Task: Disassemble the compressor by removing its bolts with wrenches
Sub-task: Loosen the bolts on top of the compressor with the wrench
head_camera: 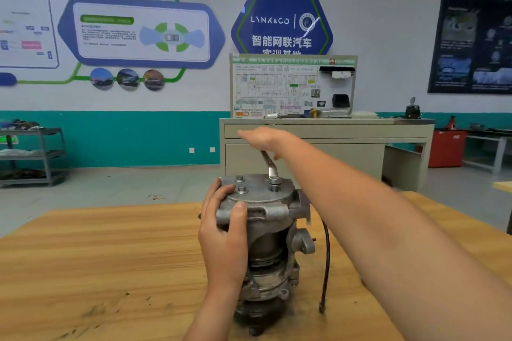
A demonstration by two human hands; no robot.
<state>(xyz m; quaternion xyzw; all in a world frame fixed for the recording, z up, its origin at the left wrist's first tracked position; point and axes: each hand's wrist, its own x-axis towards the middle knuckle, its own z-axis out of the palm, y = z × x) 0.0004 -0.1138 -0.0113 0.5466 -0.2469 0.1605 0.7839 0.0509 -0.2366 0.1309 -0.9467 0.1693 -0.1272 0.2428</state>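
Note:
A grey metal compressor (273, 232) stands upright on the wooden table (110, 257). My left hand (224, 230) grips its upper left side, thumb on a front lug. Two bolts (240, 184) stick up from the top plate at the left. A silver wrench (270, 166) sits on a raised bolt (274, 181) at the top right, its handle rising toward the back. My right hand (263, 140) reaches over the compressor and holds the far end of the wrench handle; its fingers point left and partly hide the handle end.
A dark red wire (327, 257) hangs from the compressor's right side down to the table. Behind the table stand a beige workbench (332, 130) with a wiring display board, a grey shelf cart (36, 155) at the left and a red cabinet (446, 149) at the right.

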